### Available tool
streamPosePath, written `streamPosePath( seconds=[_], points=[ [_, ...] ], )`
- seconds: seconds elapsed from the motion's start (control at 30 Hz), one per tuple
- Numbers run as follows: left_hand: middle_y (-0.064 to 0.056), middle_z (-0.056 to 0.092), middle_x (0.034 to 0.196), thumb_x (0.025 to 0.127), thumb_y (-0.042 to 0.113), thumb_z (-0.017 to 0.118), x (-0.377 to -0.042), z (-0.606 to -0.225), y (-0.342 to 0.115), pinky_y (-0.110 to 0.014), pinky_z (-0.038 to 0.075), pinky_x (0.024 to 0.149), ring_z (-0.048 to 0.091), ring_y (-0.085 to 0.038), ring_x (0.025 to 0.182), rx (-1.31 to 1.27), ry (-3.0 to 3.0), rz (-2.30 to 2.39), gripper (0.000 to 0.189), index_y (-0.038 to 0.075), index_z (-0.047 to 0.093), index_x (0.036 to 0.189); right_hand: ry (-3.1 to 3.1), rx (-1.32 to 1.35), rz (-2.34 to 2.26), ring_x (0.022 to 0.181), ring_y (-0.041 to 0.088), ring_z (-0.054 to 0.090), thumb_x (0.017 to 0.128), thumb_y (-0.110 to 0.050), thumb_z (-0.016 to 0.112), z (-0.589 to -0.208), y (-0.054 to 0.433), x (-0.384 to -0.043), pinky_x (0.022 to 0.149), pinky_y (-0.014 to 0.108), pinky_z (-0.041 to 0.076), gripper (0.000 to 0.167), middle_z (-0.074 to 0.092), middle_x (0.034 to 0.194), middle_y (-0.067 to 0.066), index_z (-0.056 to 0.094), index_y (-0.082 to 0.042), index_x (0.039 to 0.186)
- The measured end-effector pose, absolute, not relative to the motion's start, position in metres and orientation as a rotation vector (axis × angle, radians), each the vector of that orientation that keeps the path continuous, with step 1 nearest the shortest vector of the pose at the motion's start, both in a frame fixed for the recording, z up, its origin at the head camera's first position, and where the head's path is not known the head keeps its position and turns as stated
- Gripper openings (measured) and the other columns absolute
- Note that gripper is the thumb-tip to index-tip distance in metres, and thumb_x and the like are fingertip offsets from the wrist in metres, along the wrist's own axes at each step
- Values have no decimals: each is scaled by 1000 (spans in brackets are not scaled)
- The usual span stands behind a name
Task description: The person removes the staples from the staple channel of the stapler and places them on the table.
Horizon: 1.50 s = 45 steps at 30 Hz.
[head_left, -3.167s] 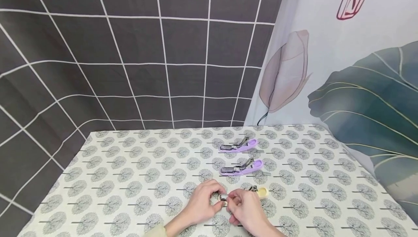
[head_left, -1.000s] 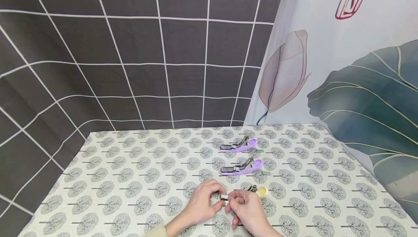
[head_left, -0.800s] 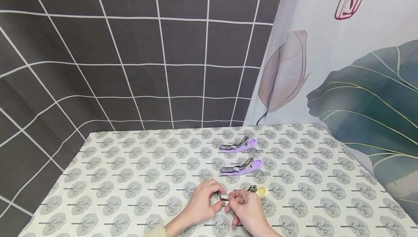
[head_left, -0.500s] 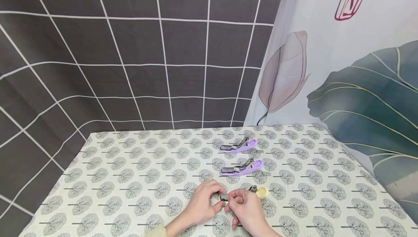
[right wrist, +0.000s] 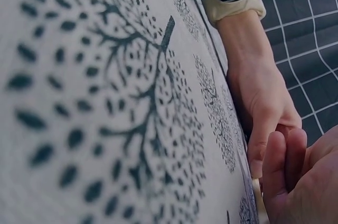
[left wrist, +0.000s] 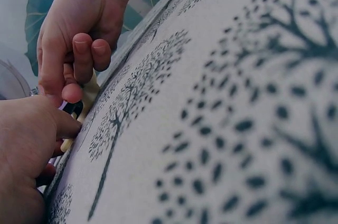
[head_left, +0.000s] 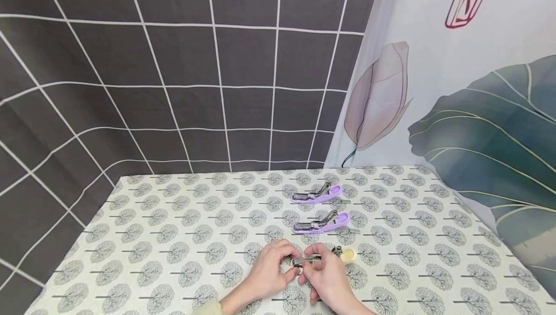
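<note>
A yellow stapler (head_left: 349, 255) lies on the patterned cloth with its metal arm raised and its handle end to the right. My left hand (head_left: 270, 267) holds its front end between thumb and index finger; part of the stapler is hidden behind both hands. My right hand (head_left: 327, 276) pinches a small silver-grey strip of staples (head_left: 300, 259) over the metal channel, thumb against index finger. In the left wrist view the yellow stapler (left wrist: 91, 89) shows only in slivers between the hands. The right wrist view shows the left hand (right wrist: 261, 94) close in front of the right fingertips.
Two purple staplers (head_left: 343, 218) with raised metal arms lie behind the hands, one beyond the other. A thin grey strip (head_left: 354, 231) lies beside the nearer one, another grey strip (head_left: 346, 201) beside the farther. A dark gridded curtain (head_left: 195, 88) hangs behind the table.
The right fingers have shifted slightly and the index finger has lifted, so more of the stapler's metal arm shows. The silver strip's tilt has changed. The left hand stays in place.
</note>
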<state>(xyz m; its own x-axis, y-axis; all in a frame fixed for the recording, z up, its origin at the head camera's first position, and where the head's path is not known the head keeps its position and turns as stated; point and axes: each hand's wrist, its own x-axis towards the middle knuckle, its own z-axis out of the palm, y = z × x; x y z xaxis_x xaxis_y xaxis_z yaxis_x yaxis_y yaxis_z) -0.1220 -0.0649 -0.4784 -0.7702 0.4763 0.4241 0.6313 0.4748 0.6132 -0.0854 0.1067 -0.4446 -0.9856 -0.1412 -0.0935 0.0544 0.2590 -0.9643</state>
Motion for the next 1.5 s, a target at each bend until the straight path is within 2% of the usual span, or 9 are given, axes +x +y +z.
streamPosePath(
  seconds=[0.2,0.53,0.83,1.2,1.37,1.5],
  points=[
    [18,63,96,76,11,82,-122,-479,-65,-22,40,75,48,2,77,-947,-2556,-1175,25,21,70,95,2401,-145,-1783,36,11,51,91,3,59,-446,108,-86,36,40,49,16,66,62,7,59,4,107],
    [18,64,97,76,11,82,-123,-480,-65,-21,40,75,48,2,77,-946,-2556,-1175,25,20,71,97,2325,-102,-1867,36,10,49,95,2,57,-443,110,-84,36,41,50,14,65,64,10,57,4,109],
    [16,62,94,76,10,82,-121,-479,-66,-23,41,75,48,1,77,-956,-2540,-1164,26,19,70,97,2258,-73,-1953,35,10,48,98,-4,60,-441,116,-85,36,38,49,19,66,68,12,56,3,115],
    [16,64,96,76,10,82,-121,-478,-66,-19,39,71,47,1,75,-948,-2553,-1183,26,19,71,97,2168,-148,-2023,38,7,49,98,-5,60,-426,133,-80,39,36,51,28,67,72,13,51,9,121],
    [17,63,97,76,9,82,-120,-477,-66,-21,39,73,46,2,75,-922,-2587,-1196,26,20,71,98,2136,-110,-2065,39,8,48,98,-5,60,-420,145,-77,39,36,51,29,67,72,13,50,7,122],
    [16,63,98,77,9,82,-119,-476,-66,-23,40,75,47,1,76,-916,-2597,-1199,26,20,72,99,2170,-178,-2077,40,7,49,99,-6,59,-416,157,-77,40,37,51,28,66,72,12,50,7,122]
  ],
)
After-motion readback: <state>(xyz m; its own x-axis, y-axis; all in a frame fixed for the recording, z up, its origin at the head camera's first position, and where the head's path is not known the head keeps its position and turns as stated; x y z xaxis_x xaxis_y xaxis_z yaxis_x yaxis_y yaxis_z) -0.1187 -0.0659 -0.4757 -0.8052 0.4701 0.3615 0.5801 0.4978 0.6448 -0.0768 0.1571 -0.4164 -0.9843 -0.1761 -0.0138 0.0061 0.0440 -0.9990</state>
